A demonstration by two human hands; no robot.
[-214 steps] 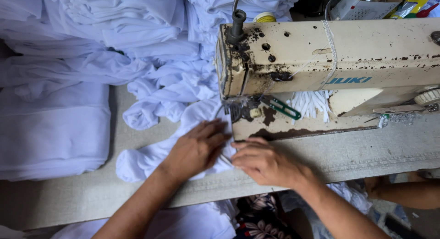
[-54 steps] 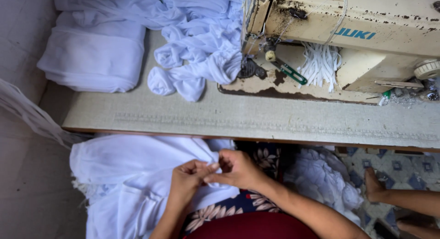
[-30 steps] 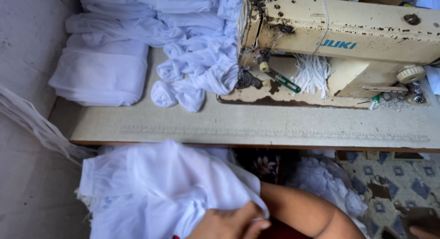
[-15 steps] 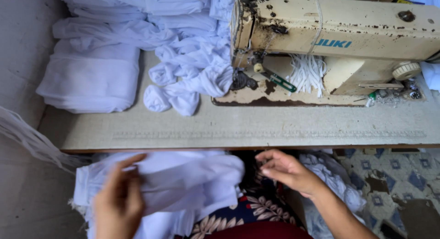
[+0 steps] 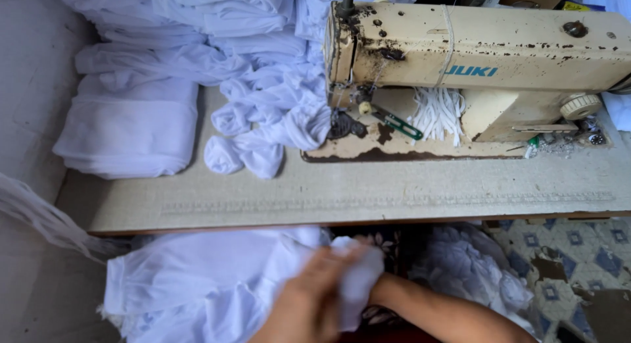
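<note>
A: Hands first. Left hand (image 5: pixel 305 303) sits low in the frame, blurred, fingers closed on the white cloth (image 5: pixel 204 284) bunched in the lap below the counter edge.

B: Right hand?

A: Mostly hidden. Only the right forearm (image 5: pixel 440 310) shows, coming in from the lower right. The hand itself is buried in a wad of the same cloth just beside the left one, so I cannot tell how its fingers stand.

B: Where does the cloth sit?

A: Spread to the left of the hands, below the front edge of the counter (image 5: pixel 394 192), not on it.

B: Farther out?

A: On the counter, a cream sewing machine (image 5: pixel 473 60), worn with dark chipped patches, at the upper right. A green-handled tool (image 5: pixel 394 124) lies on its bed next to a bundle of white strips (image 5: pixel 437 113). A loose heap of white fabric (image 5: pixel 263 119) touches the machine's left end. A folded white stack (image 5: pixel 128 129) lies at the left end of the counter.

B: Floor?

A: Patterned tile floor (image 5: pixel 578 251) at right, with another crumpled white pile (image 5: pixel 473 270) under the counter.
</note>
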